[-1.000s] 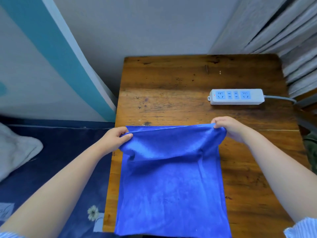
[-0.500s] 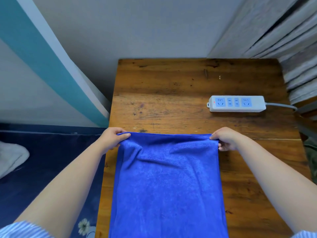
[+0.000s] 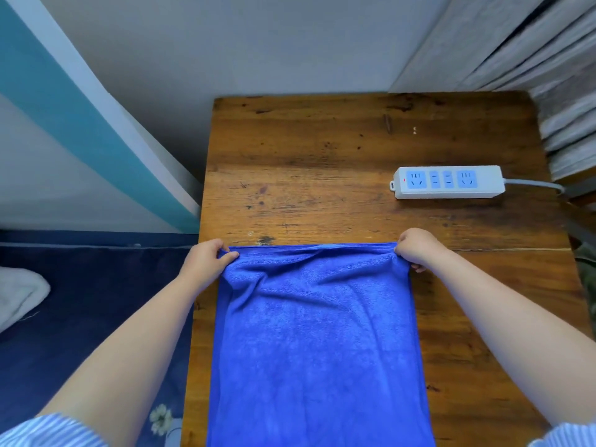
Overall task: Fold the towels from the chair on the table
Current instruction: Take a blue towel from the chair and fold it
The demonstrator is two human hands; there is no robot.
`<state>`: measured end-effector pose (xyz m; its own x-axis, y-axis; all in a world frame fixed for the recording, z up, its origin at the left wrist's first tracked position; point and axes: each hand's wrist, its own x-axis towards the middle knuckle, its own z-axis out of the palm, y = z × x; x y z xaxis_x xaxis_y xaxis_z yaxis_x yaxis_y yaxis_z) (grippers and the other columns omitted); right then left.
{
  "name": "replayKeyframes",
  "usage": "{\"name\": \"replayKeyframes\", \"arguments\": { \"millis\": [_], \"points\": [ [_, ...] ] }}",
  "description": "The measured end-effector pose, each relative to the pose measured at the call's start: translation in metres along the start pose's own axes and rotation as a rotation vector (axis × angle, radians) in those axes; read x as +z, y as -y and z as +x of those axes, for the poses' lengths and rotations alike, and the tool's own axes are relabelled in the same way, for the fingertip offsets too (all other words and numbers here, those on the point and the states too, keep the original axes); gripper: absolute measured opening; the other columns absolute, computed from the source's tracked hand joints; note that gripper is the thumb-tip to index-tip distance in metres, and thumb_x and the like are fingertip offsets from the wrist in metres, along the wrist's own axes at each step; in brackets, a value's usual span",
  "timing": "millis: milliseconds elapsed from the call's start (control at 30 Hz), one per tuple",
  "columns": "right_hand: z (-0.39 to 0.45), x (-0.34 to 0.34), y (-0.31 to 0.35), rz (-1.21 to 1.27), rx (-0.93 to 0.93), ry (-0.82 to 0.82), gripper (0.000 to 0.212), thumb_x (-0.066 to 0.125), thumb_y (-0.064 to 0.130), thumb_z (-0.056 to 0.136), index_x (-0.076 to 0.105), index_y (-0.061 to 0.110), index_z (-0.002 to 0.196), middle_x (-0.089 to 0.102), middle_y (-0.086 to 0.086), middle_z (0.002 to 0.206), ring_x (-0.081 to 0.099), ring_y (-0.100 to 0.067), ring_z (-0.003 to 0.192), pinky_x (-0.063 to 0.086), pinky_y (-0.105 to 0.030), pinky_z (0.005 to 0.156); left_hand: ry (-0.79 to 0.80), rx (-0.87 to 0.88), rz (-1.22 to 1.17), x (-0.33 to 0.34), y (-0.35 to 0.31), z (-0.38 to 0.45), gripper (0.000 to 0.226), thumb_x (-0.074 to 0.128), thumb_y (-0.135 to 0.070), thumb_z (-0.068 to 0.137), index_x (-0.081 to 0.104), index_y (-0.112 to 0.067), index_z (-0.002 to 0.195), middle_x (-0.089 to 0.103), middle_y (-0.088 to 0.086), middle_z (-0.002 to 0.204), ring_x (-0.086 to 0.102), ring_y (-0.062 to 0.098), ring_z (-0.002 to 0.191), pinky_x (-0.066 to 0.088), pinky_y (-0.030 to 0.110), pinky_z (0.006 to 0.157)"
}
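A blue towel (image 3: 317, 350) lies spread on the near half of the wooden table (image 3: 322, 150), running off the bottom of the view. Its far edge is a straight line across the table, with small wrinkles just behind it. My left hand (image 3: 206, 259) pinches the far left corner of the towel. My right hand (image 3: 416, 248) pinches the far right corner. Both hands sit low at the table surface. The chair is out of view.
A white power strip (image 3: 448, 182) with blue sockets lies on the table's right side, its grey cable running off right. Curtains (image 3: 532, 59) hang at the back right. Left of the table is dark blue bedding (image 3: 80, 301) with a white cloth (image 3: 19, 295).
The towel's far edge has been lowered and pulled taut onto the table; the bulging folds seen earlier have flattened. Both hands stay on the corners.
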<state>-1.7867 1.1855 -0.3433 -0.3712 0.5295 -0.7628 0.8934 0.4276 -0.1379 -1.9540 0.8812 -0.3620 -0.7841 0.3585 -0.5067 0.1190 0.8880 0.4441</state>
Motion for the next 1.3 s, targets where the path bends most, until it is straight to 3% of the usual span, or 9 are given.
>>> {"name": "replayKeyframes", "arguments": {
  "millis": [133, 333, 500, 700, 867, 967, 1033, 1100, 1300],
  "points": [
    [-0.004, 0.007, 0.0, -0.219, -0.087, -0.196, 0.015, 0.049, 0.007, 0.084, 0.06, 0.005, 0.093, 0.059, -0.013, 0.1, 0.054, -0.028, 0.088, 0.041, -0.028, 0.066, -0.042, 0.118, 0.159, 0.002, -0.001, -0.005, 0.014, 0.06, -0.016, 0.088, 0.062, -0.002, 0.088, 0.06, 0.011, 0.086, 0.054, 0.03, 0.088, 0.037, 0.03, 0.068],
    [-0.006, 0.017, -0.008, -0.309, -0.291, -0.374, 0.015, 0.052, 0.0, 0.084, 0.064, -0.001, 0.092, 0.053, -0.012, 0.103, 0.051, -0.029, 0.1, 0.039, -0.029, 0.069, -0.025, 0.288, 0.449, 0.001, 0.006, -0.004, 0.019, 0.054, -0.016, 0.09, 0.062, 0.001, 0.094, 0.056, 0.012, 0.115, 0.048, 0.029, 0.108, 0.044, 0.038, 0.082],
    [-0.01, 0.029, -0.024, -0.399, -0.482, -0.373, 0.015, 0.048, -0.004, 0.085, 0.061, -0.002, 0.092, 0.056, -0.012, 0.096, 0.05, -0.027, 0.097, 0.039, -0.029, 0.072, 0.004, 0.297, 0.579, 0.002, 0.006, -0.003, 0.021, 0.045, -0.019, 0.094, 0.059, -0.003, 0.098, 0.058, 0.01, 0.107, 0.05, 0.027, 0.103, 0.043, 0.036, 0.076],
    [-0.006, 0.021, -0.025, -0.432, -0.483, -0.394, 0.018, 0.049, 0.002, 0.086, 0.059, 0.005, 0.1, 0.059, -0.009, 0.103, 0.046, -0.023, 0.102, 0.042, -0.028, 0.082, 0.029, 0.234, 0.444, -0.006, -0.006, 0.003, 0.01, 0.053, -0.015, 0.09, 0.054, -0.007, 0.084, 0.058, 0.014, 0.099, 0.053, 0.03, 0.095, 0.041, 0.035, 0.076],
    [-0.007, 0.011, -0.016, -0.411, -0.435, -0.264, 0.014, 0.046, -0.001, 0.085, 0.056, 0.003, 0.094, 0.056, -0.014, 0.101, 0.054, -0.029, 0.092, 0.043, -0.031, 0.074, 0.064, 0.227, 0.488, -0.012, -0.012, 0.002, 0.015, 0.049, -0.014, 0.092, 0.041, -0.011, 0.08, 0.059, 0.015, 0.101, 0.054, 0.031, 0.092, 0.042, 0.036, 0.074],
    [-0.012, 0.001, -0.014, -0.421, -0.44, -0.215, 0.011, 0.046, 0.001, 0.085, 0.05, 0.01, 0.08, 0.06, -0.014, 0.098, 0.055, -0.029, 0.091, 0.041, -0.03, 0.068, 0.092, 0.232, 0.543, -0.017, -0.016, -0.001, 0.008, 0.046, -0.013, 0.092, 0.049, -0.007, 0.097, 0.057, 0.014, 0.109, 0.054, 0.032, 0.098, 0.044, 0.036, 0.077],
    [-0.018, -0.006, -0.01, -0.428, -0.44, -0.202, 0.023, 0.049, 0.003, 0.085, 0.043, 0.015, 0.066, 0.06, -0.011, 0.087, 0.054, -0.026, 0.082, 0.034, -0.023, 0.057, 0.121, 0.246, 0.643, -0.021, -0.018, -0.002, 0.021, 0.044, -0.012, 0.092, 0.053, -0.007, 0.11, 0.054, 0.012, 0.113, 0.054, 0.03, 0.101, 0.044, 0.033, 0.076],
    [-0.025, -0.012, -0.006, -0.398, -0.431, -0.195, 0.036, 0.052, 0.004, 0.084, 0.037, 0.022, 0.058, 0.054, -0.006, 0.078, 0.049, -0.022, 0.075, 0.028, -0.02, 0.049, 0.13, 0.272, 0.731, -0.027, -0.022, -0.005, 0.021, 0.044, -0.011, 0.091, 0.059, -0.01, 0.107, 0.051, 0.01, 0.109, 0.054, 0.027, 0.098, 0.041, 0.03, 0.069],
    [-0.068, -0.04, -0.003, -0.321, -0.383, -0.258, 0.035, 0.057, 0.005, 0.083, 0.04, 0.021, 0.057, 0.053, -0.004, 0.076, 0.051, -0.022, 0.079, 0.036, -0.023, 0.055, -0.097, 0.181, 0.465, -0.054, -0.041, -0.027, 0.03, 0.036, -0.013, 0.095, 0.065, -0.011, 0.105, 0.052, 0.008, 0.102, 0.053, 0.028, 0.097, 0.042, 0.032, 0.069]
  ]
}}
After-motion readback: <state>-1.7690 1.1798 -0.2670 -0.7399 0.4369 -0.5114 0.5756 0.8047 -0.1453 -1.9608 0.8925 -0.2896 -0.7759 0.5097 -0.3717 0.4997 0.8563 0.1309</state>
